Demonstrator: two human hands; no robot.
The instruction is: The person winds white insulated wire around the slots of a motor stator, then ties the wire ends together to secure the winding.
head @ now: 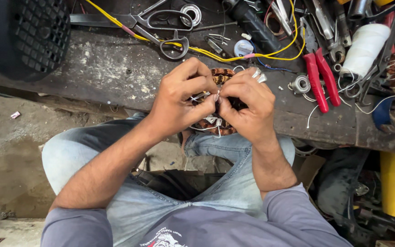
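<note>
Pinching thin white thread (pixel 205 96), both hands (pixel 216 101) press a round copper-wound stator (pixel 222 76).

Both forearms extend forward from the body and converge, bare from rolled sleeves to the wrists. The left hand (pixel 179 98) is curled, knuckles up, with the thumb and forefinger pinched together at the fingertips. The right hand (pixel 248 107) mirrors it, wrist slightly bent, fingers (pixel 234 89) flexed inward so that its fingertips meet those of the left hand. The two thumbs lie just beside each other between the hands. The right hand appears to carry rings on its outer fingers; detail there is unclear.
</note>
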